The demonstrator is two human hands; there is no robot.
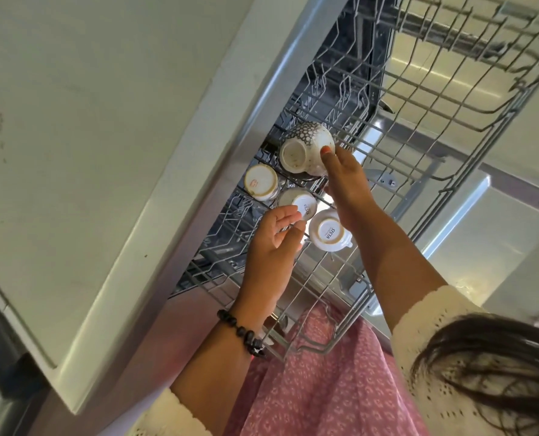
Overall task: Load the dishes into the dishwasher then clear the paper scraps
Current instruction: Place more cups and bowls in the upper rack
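Observation:
The dishwasher's upper wire rack (397,171) is pulled out in front of me. My right hand (345,180) grips a patterned cream cup (306,149), upside down, at the rack's left side. My left hand (277,234) has relaxed fingers touching the edge of an inverted white cup (302,202) marked SISTA. A second SISTA cup (328,231) sits upside down just right of it. Another inverted cup with a gold rim (260,182) stands further left.
A white countertop edge (110,196) overhangs the dishwasher on the left. The open steel door (425,77) lies beneath the rack, and much of the rack's right side holds no dishes. My pink skirt (331,382) is against the rack's front edge.

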